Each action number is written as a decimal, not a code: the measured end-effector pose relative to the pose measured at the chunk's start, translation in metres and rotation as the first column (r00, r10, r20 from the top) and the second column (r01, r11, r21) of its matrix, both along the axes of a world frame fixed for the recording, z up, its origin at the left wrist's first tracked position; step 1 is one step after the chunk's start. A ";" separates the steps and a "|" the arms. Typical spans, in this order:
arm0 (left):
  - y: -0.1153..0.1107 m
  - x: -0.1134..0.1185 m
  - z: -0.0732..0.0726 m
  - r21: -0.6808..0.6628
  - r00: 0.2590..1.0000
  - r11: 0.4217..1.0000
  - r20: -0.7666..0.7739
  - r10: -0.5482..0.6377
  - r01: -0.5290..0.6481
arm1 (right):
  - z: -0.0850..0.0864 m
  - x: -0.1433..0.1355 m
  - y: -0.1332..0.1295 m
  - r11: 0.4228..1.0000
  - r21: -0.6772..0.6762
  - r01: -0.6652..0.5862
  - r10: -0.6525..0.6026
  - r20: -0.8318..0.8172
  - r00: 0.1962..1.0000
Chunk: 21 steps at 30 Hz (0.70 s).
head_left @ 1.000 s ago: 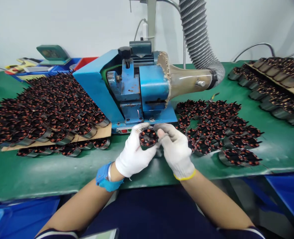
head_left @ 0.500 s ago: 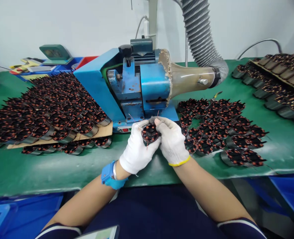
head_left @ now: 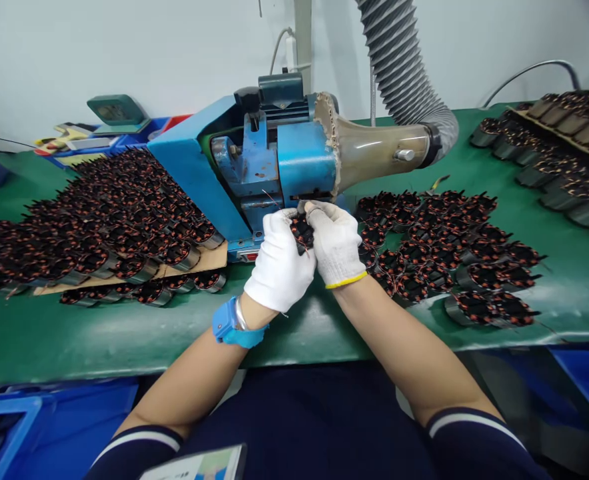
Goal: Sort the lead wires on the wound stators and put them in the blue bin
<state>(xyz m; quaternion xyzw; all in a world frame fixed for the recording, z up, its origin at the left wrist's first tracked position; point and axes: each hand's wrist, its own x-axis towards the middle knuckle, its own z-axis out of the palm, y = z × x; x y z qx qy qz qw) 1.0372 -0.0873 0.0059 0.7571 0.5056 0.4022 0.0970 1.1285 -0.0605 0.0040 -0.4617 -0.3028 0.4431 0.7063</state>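
In my white-gloved left hand (head_left: pixel 280 257) is a motor stator (head_left: pixel 302 233), round and black with copper windings, tilted so its wound end faces me. A thin loose wire sticks up past the left fingers. My right hand (head_left: pixel 333 240), in a white glove with a yellow cuff, has its thumb and finger pinched at the stator's upper edge, apparently on a wire lead; the fingers hide the wire itself. Both hands are right at the narrow slot low on the front of the blue machine (head_left: pixel 304 157).
Stators crowd a board (head_left: pixel 212 262) on the left. More stators (head_left: pixel 432 250) stand on the green table (head_left: pixel 124 340) at right, with further rows at the far right. A clear nozzle (head_left: pixel 374 150) and grey hose (head_left: pixel 399 67) leave the machine. Pliers (head_left: pixel 439 181) lie behind the right group.
Both hands have moved forward and up with the stator, from in front of the machine to its slot. The stator has tipped and is more covered by the gloves.
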 end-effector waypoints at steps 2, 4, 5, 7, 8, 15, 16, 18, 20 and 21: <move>0.002 0.001 0.000 0.003 1.000 1.000 0.013 -0.013 0.013 | -0.001 0.000 0.002 1.000 0.018 0.008 -0.008 -0.001 1.000; 0.004 0.002 0.000 0.007 1.000 1.000 0.024 -0.017 0.017 | 0.000 0.000 0.002 1.000 0.008 0.020 -0.020 0.009 1.000; 0.004 0.001 -0.001 0.011 0.999 1.000 0.032 -0.027 0.026 | 0.000 0.000 0.001 1.000 0.001 0.027 -0.027 0.012 1.000; -0.001 -0.003 -0.005 0.027 0.996 0.998 0.057 -0.063 0.061 | 0.001 -0.002 -0.008 1.000 -0.003 0.024 -0.024 0.036 0.999; -0.004 -0.006 -0.008 0.041 0.993 0.995 0.071 -0.097 0.094 | 0.001 -0.003 -0.016 1.000 0.001 0.015 -0.015 0.059 0.998; -0.032 -0.036 -0.023 0.049 0.922 0.943 0.199 -0.332 0.330 | -0.010 0.014 -0.083 0.959 0.048 -0.280 0.237 0.409 0.881; -0.033 -0.038 -0.021 -0.018 0.911 0.935 0.231 -0.341 0.355 | -0.011 0.020 -0.088 0.942 0.083 -0.325 0.241 0.507 0.828; -0.034 -0.040 -0.016 -0.151 0.888 0.902 0.301 -0.349 0.405 | -0.010 0.030 -0.094 0.913 0.162 -0.375 0.156 0.709 0.687; -0.034 -0.040 -0.013 -0.240 0.852 0.855 0.390 -0.349 0.460 | -0.009 0.037 -0.096 0.897 0.220 -0.384 0.011 0.857 0.516; -0.033 -0.039 -0.012 -0.266 0.828 0.831 0.441 -0.347 0.489 | -0.008 0.039 -0.096 0.897 0.231 -0.376 -0.053 0.903 0.427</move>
